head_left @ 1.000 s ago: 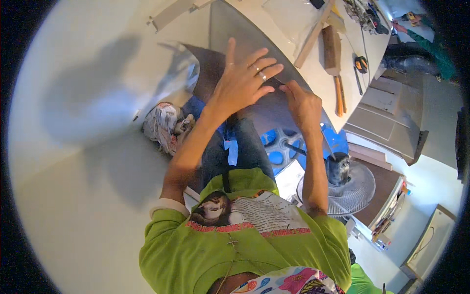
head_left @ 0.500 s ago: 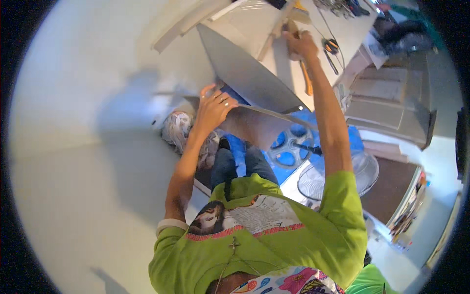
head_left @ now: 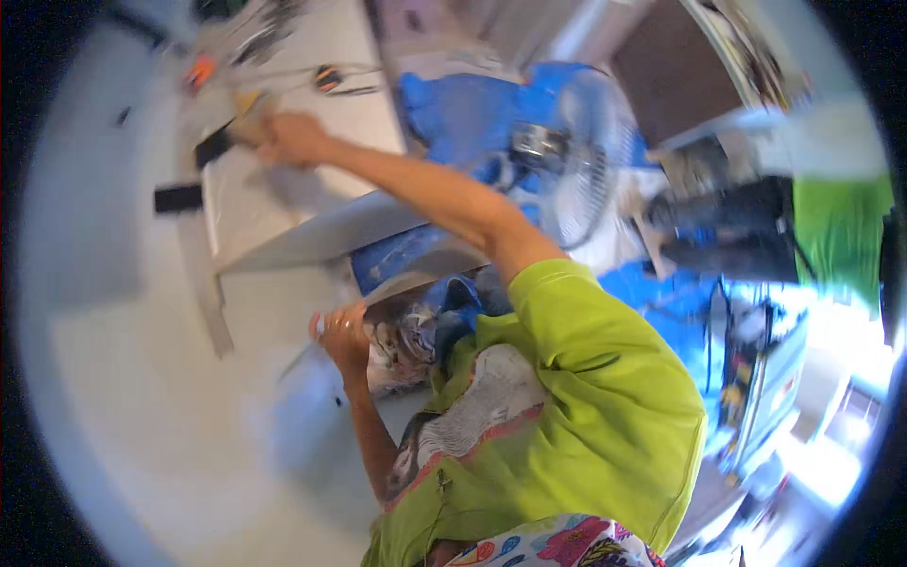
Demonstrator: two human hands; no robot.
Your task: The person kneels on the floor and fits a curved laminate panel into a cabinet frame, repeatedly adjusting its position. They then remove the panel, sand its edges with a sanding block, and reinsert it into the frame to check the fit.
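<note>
My left hand is closed on the edge of a thin board, which runs from the fingers toward my right upper arm. Stretched over the pale worktop, my right hand looks closed, but blur hides what is in it. A tan and yellow object lies against its fingertips, its kind too smeared to name. A wider grey panel slants along the worktop's near side, below my right forearm.
A black and orange tool rests on the worktop. Two black pieces are by its left edge. A standing fan and blue sheeting are at the right. A person in a green shirt stands far right.
My view has swung to the right, so the worktop now appears at the upper left. My left hand keeps hold of the board; my right arm still reaches over the worktop.
</note>
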